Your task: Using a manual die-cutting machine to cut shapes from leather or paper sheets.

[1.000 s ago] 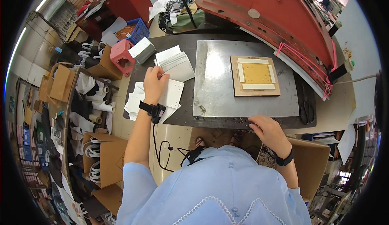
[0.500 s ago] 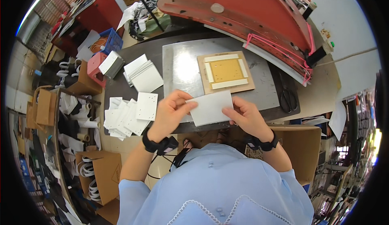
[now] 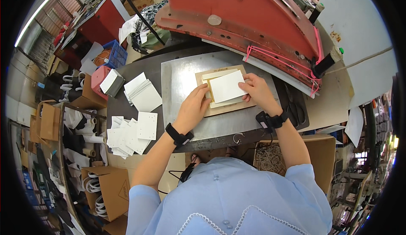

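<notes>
A blank white sheet (image 3: 228, 86) lies over the yellow plate in the middle of a wooden board (image 3: 215, 112) with pale strips around it. My right hand (image 3: 259, 93) pinches the sheet's right edge between thumb and fingers. At the board's left side, my left hand (image 3: 194, 108) has its fingers stretched out, fingertips by the sheet's left edge and the thumb apart. Beneath the board is a shiny metal plate (image 3: 175, 82). To the left are a stack of plain white sheets (image 3: 146, 97) and a loose pile of white pieces with small holes (image 3: 146, 125).
A large red machine (image 3: 237, 27) with pink cord overhangs the table's far side. Scissors (image 3: 296, 112) lie at the right. A pink box (image 3: 99, 80) and a blue crate (image 3: 114, 53) stand at the far left. A carton (image 3: 315, 154) sits below the table's right front.
Both hands have moved forward from the table's front edge. The white sheet has gone from between them onto the wooden board, and my left hand has let go of it.
</notes>
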Demonstrator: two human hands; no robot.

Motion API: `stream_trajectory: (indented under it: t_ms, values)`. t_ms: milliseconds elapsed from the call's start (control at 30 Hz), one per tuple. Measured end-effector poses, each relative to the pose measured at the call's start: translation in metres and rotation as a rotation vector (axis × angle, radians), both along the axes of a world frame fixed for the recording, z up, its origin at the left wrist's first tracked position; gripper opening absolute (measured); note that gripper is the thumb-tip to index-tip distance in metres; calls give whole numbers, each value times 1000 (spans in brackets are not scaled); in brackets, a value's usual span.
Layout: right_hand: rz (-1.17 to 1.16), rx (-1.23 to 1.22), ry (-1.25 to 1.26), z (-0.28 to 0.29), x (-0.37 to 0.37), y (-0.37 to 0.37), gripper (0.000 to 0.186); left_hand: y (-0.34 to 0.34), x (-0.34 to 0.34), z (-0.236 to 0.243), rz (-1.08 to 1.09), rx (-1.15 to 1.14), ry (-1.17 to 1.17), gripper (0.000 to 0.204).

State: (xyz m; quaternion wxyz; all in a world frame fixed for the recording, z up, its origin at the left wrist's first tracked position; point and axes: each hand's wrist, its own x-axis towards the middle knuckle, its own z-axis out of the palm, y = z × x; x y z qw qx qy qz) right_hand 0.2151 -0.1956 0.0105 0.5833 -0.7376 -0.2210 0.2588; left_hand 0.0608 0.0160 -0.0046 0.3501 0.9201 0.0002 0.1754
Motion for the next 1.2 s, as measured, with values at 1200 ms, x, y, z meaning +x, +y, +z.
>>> stream_trajectory:
  t_ms: [1200]
  values:
    - [117, -325, -1108, -13, -23, -7, 37, 1, 13, -10, -30, 346, 18, 40]
